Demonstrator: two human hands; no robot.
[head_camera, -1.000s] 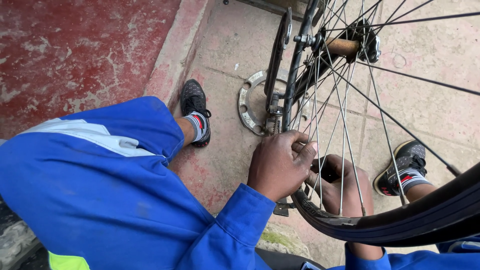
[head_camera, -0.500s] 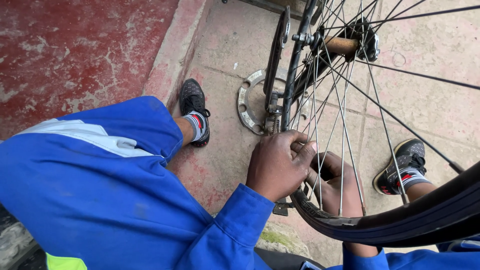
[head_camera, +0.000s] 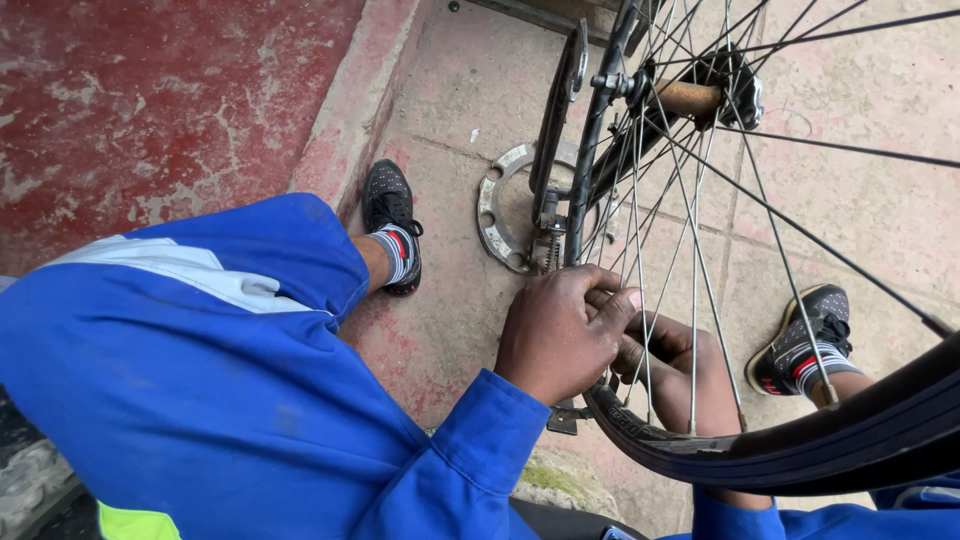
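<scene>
The wheel (head_camera: 700, 300) stands upright in front of the person, its hub (head_camera: 690, 97) at the top of the view and its tyre (head_camera: 800, 450) curving across the lower right. The left hand (head_camera: 560, 335) is curled shut around the spokes (head_camera: 640, 250) just above the tyre, on the near side of the wheel. The right hand (head_camera: 675, 350) lies behind the spokes, touching the left hand's fingertips; it seems closed on something there, though the spokes hide what. Left of the wheel a metal ring (head_camera: 497, 215) lies flat on the paving (head_camera: 470, 100). One shoe (head_camera: 392, 225) rests beside the ring, the other shoe (head_camera: 805, 340) shows through the spokes on the wheel's far side. A blue trouser leg (head_camera: 180, 380) fills the lower left.
</scene>
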